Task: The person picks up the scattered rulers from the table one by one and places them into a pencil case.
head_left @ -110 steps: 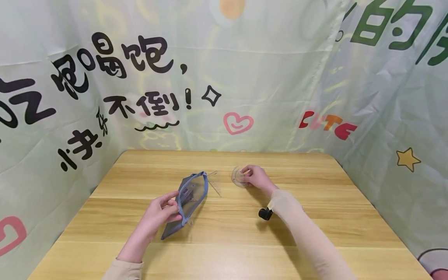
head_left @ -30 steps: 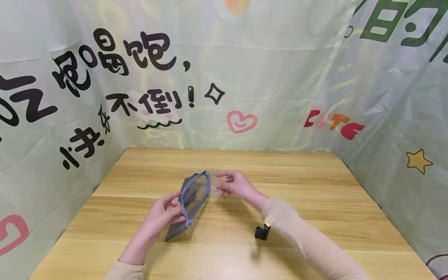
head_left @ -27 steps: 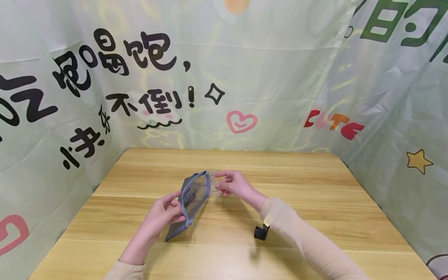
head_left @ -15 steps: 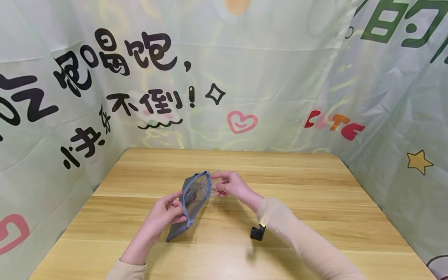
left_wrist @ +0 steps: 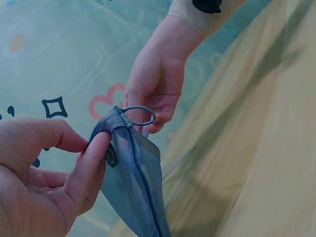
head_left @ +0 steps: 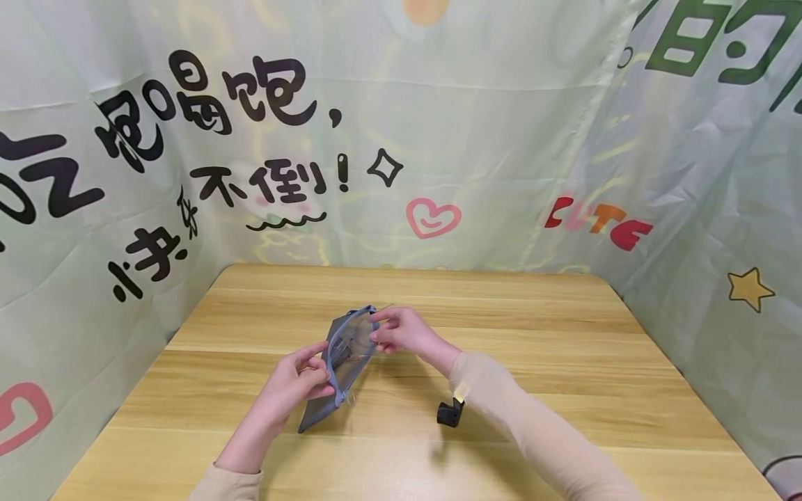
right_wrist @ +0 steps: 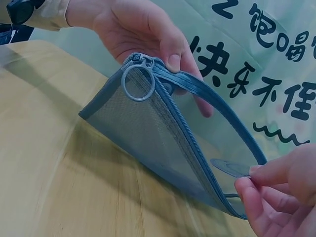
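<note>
My left hand [head_left: 294, 376] pinches the near rim of a blue-grey mesh zip pouch [head_left: 318, 412], thumb and fingers on either side of the edge. The pouch leans tilted on the table, its zip undone and mouth gaping to the right. Between thumb and fingers, my right hand [head_left: 407, 330] holds a clear plastic protractor [right_wrist: 229, 168], whose free end reaches into the mouth. Through the opening, some dark-marked clear pieces show inside, blurred. A zip pull ring [right_wrist: 138, 84] hangs at the pouch corner near my left hand.
A clear set square [left_wrist: 180, 160] lies on the wooden table [head_left: 539, 327], mostly hidden behind the pouch and right hand. A black wrist camera [head_left: 448, 414] hangs under the right sleeve. Printed cloth walls rise behind and beside the table.
My right hand has carried the protractor leftward from the table to the pouch mouth, and its end has moved inside. The left hand keeps its pinch on the rim.
</note>
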The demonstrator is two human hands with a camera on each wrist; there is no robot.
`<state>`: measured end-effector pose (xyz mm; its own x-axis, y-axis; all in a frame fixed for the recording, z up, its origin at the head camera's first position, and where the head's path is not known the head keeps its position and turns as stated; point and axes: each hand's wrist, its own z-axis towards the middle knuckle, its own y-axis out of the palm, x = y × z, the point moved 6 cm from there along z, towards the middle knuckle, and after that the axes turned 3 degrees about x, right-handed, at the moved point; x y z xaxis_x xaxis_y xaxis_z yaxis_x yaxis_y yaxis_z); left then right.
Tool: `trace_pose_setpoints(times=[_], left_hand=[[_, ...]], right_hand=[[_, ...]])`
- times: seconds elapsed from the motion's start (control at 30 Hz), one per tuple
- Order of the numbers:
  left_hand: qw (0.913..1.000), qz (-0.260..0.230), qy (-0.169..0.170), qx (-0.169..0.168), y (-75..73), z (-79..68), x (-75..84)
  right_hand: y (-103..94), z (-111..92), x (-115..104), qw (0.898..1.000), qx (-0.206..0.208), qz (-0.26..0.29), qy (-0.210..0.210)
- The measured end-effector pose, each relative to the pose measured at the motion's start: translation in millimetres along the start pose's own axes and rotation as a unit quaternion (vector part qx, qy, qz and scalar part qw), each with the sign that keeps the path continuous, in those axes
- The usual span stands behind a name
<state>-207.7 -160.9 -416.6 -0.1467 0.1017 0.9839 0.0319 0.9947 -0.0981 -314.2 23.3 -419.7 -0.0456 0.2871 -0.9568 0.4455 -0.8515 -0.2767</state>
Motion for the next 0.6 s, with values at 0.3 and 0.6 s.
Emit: trace_pose_setpoints(times=[0.3,0.6], left_hand=[[1.0,-0.001,0.001,-0.005,-1.3,-1.0,3.1],[0.9999,0.004,-0.001,-0.013,-1.1,-2.2,4.1]], right_hand=[[6.8,5,0,1.0,-0.008,-0.012,0.008],[11.0,11,3,1.0,-0.017,0.003,0.018]])
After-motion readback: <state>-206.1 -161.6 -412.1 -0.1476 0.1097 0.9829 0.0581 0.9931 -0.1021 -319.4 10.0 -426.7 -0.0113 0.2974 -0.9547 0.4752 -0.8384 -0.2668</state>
